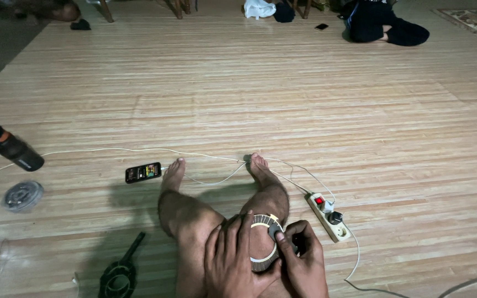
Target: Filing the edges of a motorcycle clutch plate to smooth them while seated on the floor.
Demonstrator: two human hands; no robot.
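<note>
I sit on a wooden floor with both legs stretched out. A round woven ring (pixel 261 243), pale-rimmed with a dark centre, rests against my right knee (pixel 271 201). My left hand (pixel 232 259) lies flat over its left side, fingers spread on the knee and ring. My right hand (pixel 303 256) grips the ring's right edge, with the thumb pressed near its dark centre. What the right fingers pinch is hidden.
A white power strip (pixel 329 217) with a red switch and plugs lies right of my knee, its cables crossing the floor. A lit phone (pixel 143 172), dark bottle (pixel 11 148), round lid (pixel 23 195) and black racket-shaped tool (pixel 120 270) lie left. Another person (pixel 385 25) sits far back.
</note>
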